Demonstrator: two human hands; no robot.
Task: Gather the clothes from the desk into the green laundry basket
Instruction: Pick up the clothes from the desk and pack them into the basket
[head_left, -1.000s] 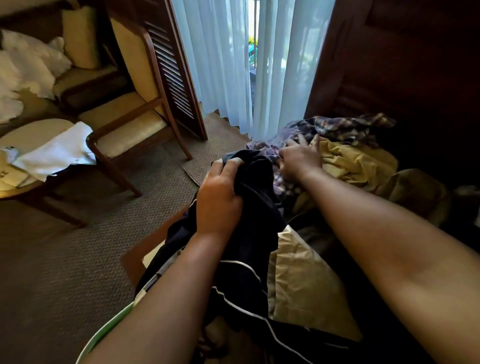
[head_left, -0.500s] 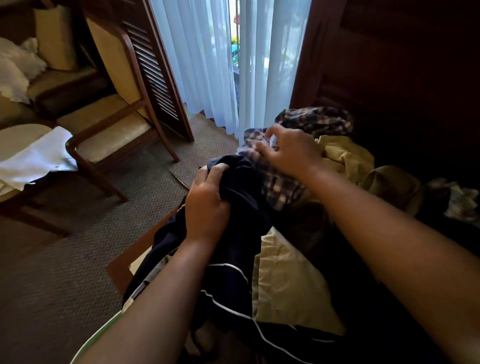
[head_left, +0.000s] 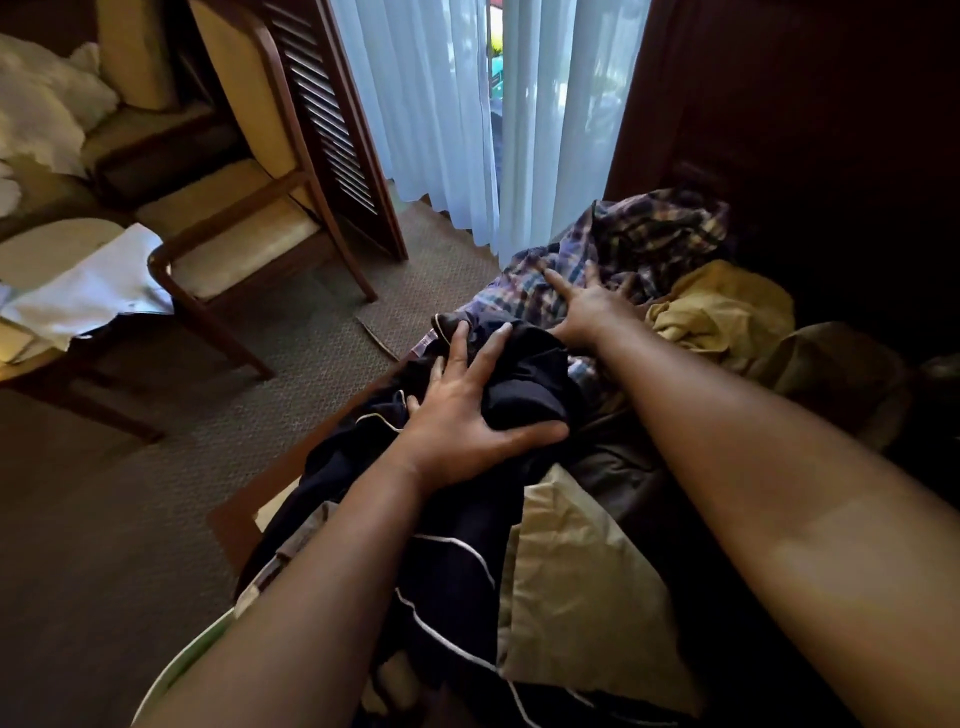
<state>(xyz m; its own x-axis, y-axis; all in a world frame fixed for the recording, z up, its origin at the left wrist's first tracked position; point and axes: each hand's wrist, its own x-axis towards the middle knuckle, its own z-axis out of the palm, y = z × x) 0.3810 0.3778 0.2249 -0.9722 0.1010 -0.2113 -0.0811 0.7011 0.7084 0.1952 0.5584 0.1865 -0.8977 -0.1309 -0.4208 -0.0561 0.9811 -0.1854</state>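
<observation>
A heap of clothes lies on the dark wooden desk (head_left: 234, 525). My left hand (head_left: 467, 421) rests with its fingers spread on a navy garment with white piping (head_left: 457, 571); a fold bulges between thumb and forefinger. My right hand (head_left: 587, 306) lies flat, fingers apart, on a plaid shirt (head_left: 660, 234) further back. Beside the plaid shirt sit a mustard yellow garment (head_left: 727, 312) and an olive one (head_left: 831, 369). A beige cloth (head_left: 576, 582) lies under my right forearm. The green laundry basket's pale rim (head_left: 176, 670) shows at the bottom left, mostly hidden by my left arm.
A wooden armchair with cream cushions (head_left: 234, 249) stands on the carpet to the left. A round table with a white cloth (head_left: 88, 291) is at the far left. White curtains (head_left: 441, 119) hang behind, and a dark wooden cabinet (head_left: 779, 104) rises at the right.
My left hand's fingers have uncurled and spread over the navy garment. My right hand has let go of the plaid shirt's edge and now lies flat on it.
</observation>
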